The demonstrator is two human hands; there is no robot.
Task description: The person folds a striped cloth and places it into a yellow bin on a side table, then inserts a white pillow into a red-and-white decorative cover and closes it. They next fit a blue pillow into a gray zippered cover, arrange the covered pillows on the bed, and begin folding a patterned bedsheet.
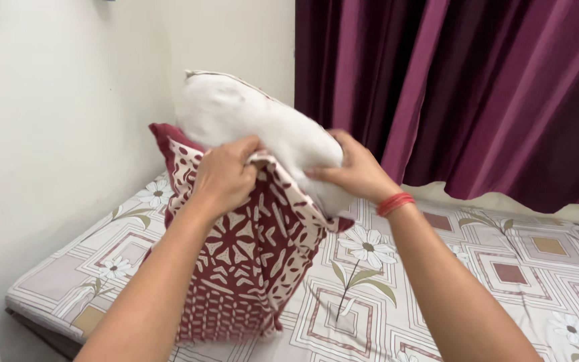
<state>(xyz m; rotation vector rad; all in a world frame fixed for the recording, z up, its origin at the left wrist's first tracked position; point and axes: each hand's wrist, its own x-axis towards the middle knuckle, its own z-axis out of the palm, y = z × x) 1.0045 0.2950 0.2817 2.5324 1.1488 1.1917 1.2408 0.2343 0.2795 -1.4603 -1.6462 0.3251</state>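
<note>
A white pillow (249, 117) sticks halfway out of a maroon and white patterned pillowcase (249, 261) that stands upright on the bed. My left hand (226, 175) grips the open edge of the pillowcase near the top. My right hand (353, 167) presses against the white pillow at the opening, with its fingers on the fabric. A red thread band sits on my right wrist (395, 203).
The bed (477, 281) carries a pale sheet with flower and square prints. A cream wall (55, 121) stands to the left and behind. Maroon curtains (477, 87) hang at the back right. The bed's front left corner (35, 302) lies close to the wall.
</note>
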